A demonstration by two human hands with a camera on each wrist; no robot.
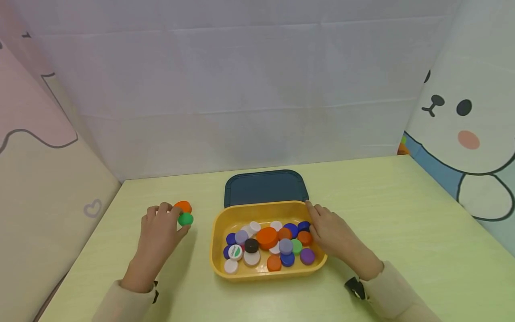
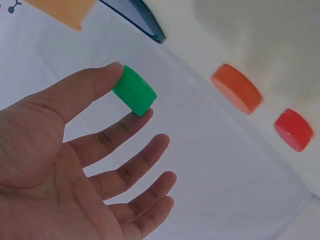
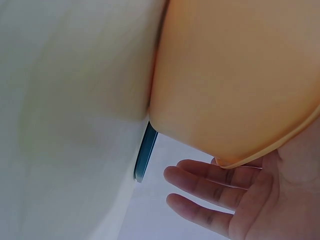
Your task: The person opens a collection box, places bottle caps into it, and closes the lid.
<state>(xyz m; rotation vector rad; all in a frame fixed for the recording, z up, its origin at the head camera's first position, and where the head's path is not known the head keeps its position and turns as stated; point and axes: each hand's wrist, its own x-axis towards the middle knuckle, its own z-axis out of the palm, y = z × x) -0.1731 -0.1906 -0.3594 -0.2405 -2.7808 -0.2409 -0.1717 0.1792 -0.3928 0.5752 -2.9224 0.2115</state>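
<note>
Between thumb and index finger, my left hand (image 1: 158,230) pinches a green bottle cap (image 2: 135,90); its other fingers are spread in the left wrist view. Just beyond that cap, an orange cap (image 1: 183,206) lies on the table, and the left wrist view also has a red cap (image 2: 294,130) beside it. My right hand (image 1: 333,235) holds the right rim of a yellow plastic box (image 1: 267,277), thumb over the inner side. In the right wrist view several of its fingers extend outside the wall; the thumb is hidden there. Many mixed caps (image 1: 267,238) fill the box floor.
Behind the box lies a dark blue lid (image 1: 265,188), flat on the pale yellow-green table (image 1: 402,214). A white cloth (image 1: 257,89) hangs along the back edge, and printed cartoon sheets (image 1: 468,138) border the sides.
</note>
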